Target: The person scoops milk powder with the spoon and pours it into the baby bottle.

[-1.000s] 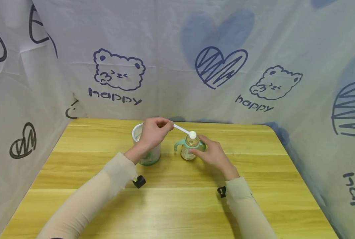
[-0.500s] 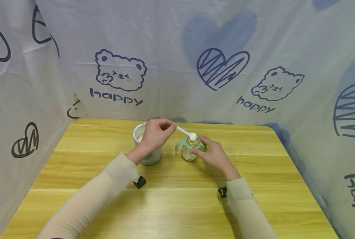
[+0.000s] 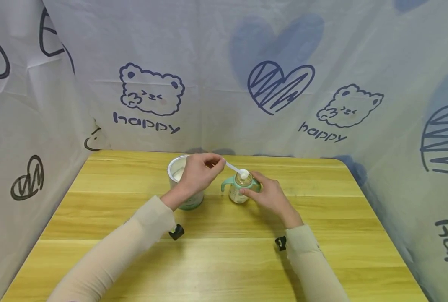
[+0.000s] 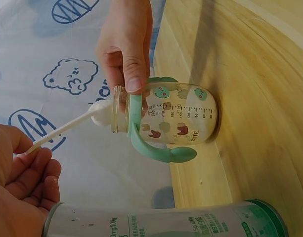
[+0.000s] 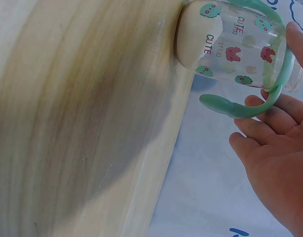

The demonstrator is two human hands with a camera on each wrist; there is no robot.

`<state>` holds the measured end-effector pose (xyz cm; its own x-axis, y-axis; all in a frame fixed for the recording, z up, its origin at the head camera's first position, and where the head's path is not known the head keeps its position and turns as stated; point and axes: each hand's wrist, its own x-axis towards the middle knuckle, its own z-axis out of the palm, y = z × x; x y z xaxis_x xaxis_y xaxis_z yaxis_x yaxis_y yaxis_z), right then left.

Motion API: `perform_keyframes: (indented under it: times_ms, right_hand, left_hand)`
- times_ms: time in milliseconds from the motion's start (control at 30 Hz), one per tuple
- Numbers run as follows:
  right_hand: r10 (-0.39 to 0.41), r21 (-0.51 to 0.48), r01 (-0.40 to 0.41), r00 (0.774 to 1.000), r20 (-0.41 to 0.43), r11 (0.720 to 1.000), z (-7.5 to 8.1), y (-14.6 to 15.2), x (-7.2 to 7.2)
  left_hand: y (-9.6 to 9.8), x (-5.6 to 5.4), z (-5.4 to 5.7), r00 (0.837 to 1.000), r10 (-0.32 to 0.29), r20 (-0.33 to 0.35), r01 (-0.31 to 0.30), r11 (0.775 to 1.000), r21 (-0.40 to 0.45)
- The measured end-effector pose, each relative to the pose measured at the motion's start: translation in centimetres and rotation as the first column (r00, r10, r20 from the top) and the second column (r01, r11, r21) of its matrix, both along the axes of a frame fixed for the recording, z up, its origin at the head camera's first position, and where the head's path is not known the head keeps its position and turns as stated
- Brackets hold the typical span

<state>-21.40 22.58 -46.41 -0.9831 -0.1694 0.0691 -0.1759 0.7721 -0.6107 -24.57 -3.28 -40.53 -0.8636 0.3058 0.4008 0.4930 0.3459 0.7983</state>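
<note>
My left hand pinches the thin handle of a white measuring scoop between thumb and fingers. Heaped with white powder, the scoop's bowl is right at the mouth of a clear baby bottle. The bottle stands upright and uncapped on the table, with a green two-handled collar around its neck. White powder lies in its lower part. From the right side, my right hand holds the bottle at the neck and collar, thumb in front.
An open powder can with a green base stands left of the bottle, partly behind my left forearm. Both stand on a wooden table. A printed cloth hangs behind and along the sides.
My left hand has lowered slightly and moved a little right, bringing the scoop closer to the bottle's mouth. The right hand keeps its hold on the bottle.
</note>
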Motion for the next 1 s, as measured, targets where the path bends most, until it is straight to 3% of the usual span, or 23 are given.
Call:
perform_keyframes:
  times_ms: [167, 300, 467, 633, 833, 1000]
  right_hand:
    - [-0.004, 0.001, 0.004, 1.0, 0.0, 1.0, 0.0, -0.08, -0.03]
    - [0.0, -0.001, 0.0, 1.0, 0.002, 1.0, 0.05, -0.1, -0.01]
    - [0.0, -0.004, 0.0, 1.0, 0.003, 1.0, -0.15, 0.01, -0.09]
    - [-0.007, -0.014, 0.007, 1.0, 0.003, 1.0, -0.25, 0.08, -0.07]
    - [-0.006, -0.014, 0.006, 1.0, 0.004, 1.0, -0.2, -0.01, 0.1]
    - [-0.015, -0.015, 0.015, 1.0, 0.017, 1.0, -0.25, 0.01, 0.19]
  left_hand:
    - [0.03, 0.18, -0.16, 0.996, -0.039, -0.08, 0.038, 0.999, -0.008]
    - [0.04, 0.3, -0.3, 0.983, -0.077, -0.165, 0.074, 0.997, -0.027]
    - [-0.01, 0.36, -0.41, 0.947, -0.14, -0.289, 0.124, 0.99, -0.072]
    - [-0.03, 0.51, -0.47, 0.911, -0.197, -0.363, 0.163, 0.979, -0.123]
    - [-0.23, 0.6, -0.63, 0.851, -0.279, -0.446, 0.201, 0.956, -0.215]
    - [-0.37, 0.57, -0.77, 0.77, -0.352, -0.533, 0.224, 0.93, -0.29]
